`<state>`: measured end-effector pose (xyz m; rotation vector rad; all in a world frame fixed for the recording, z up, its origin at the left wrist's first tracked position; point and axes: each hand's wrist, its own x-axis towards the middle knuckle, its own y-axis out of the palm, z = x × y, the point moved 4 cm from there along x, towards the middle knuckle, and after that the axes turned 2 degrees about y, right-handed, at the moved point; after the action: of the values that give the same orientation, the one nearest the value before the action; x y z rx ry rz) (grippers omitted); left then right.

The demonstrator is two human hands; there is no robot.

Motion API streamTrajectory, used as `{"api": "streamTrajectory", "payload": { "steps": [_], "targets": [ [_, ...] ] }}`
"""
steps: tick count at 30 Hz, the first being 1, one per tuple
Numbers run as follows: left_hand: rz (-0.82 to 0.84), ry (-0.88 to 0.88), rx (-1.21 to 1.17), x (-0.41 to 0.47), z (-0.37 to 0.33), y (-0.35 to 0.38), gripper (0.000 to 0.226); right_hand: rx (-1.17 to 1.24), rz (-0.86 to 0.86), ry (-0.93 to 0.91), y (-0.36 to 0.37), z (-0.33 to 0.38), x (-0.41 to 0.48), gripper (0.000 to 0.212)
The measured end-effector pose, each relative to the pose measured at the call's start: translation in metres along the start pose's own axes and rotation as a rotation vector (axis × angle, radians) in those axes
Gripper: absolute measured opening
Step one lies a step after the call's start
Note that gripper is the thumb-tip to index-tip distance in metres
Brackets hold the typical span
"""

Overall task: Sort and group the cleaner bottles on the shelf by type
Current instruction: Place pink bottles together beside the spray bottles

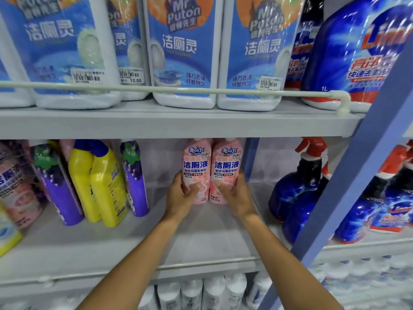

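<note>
Head view: two pink bottles [209,171] stand side by side, touching, far back in the middle of the shelf [201,233]. Both stand straight up, long way running up and down, caps at the top, labels facing us. The left hand [182,194] is wrapped around the left pink bottle, thumb across its front. The right hand [234,193] is wrapped around the right one the same way. Each hand is closed on its own bottle, low down. To the left, well apart, yellow bottles [98,186] and purple bottles [58,186] lean over. I think the pink pair is being set down together as one group.
</note>
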<state>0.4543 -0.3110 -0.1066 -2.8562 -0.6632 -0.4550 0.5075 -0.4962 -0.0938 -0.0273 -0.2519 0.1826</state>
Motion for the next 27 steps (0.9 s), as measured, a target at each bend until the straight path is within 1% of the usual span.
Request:
{"api": "streamTrajectory", "payload": {
  "steps": [7, 11, 14, 20, 23, 25, 27],
  "targets": [
    [0.008, -0.027, 0.027, -0.002, -0.002, 0.002, 0.049, -0.026, 0.040, -0.013, -0.006, 0.009, 0.000, 0.056],
    [0.005, -0.031, 0.028, -0.003, -0.003, 0.005, 0.054, -0.045, 0.056, -0.009, -0.007, 0.008, 0.001, 0.061],
    [-0.003, -0.040, 0.025, -0.005, -0.002, 0.006, 0.056, -0.071, 0.060, 0.004, -0.009, 0.006, 0.002, 0.061],
    [0.045, -0.084, -0.058, -0.009, -0.011, 0.007, 0.050, -0.110, 0.038, 0.031, -0.012, 0.003, -0.004, 0.050],
    [0.067, -0.113, -0.037, -0.016, -0.012, 0.004, 0.052, -0.136, 0.036, 0.054, -0.014, 0.004, -0.017, 0.043],
    [0.069, -0.145, -0.043, -0.024, -0.016, 0.002, 0.061, -0.129, 0.034, 0.088, -0.015, 0.004, -0.029, 0.046],
    [0.057, -0.189, -0.049, -0.037, -0.025, -0.003, 0.069, -0.130, -0.016, 0.159, -0.020, 0.004, -0.044, 0.058]
  ]
}}
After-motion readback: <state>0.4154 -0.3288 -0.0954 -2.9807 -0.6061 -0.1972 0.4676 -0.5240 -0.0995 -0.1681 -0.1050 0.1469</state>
